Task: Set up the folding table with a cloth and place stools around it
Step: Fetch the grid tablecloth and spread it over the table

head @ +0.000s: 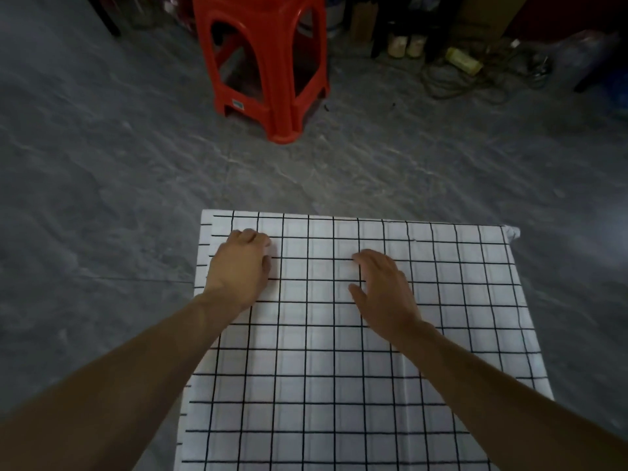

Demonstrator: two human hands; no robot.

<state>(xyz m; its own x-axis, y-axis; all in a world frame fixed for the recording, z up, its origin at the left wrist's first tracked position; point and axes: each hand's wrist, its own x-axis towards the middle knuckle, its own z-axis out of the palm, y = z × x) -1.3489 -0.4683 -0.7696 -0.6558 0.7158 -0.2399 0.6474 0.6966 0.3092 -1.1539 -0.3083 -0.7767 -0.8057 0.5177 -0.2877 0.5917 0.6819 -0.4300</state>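
A white cloth with a black grid (441, 317) lies spread over the table top and hides the table under it. My left hand (239, 266) rests near the cloth's far left corner, fingers curled down onto the fabric. My right hand (382, 287) lies flat on the cloth near the middle of the far half, fingers spread. Neither hand holds anything. A stack of red plastic stools (268, 62) stands on the floor beyond the table's far edge, apart from it.
The grey marbled floor (85, 164) surrounds the table. Along the far wall sit clutter: coiled cables (458, 83), a yellow object (464, 61), jars (404, 45) and cardboard (482, 18).
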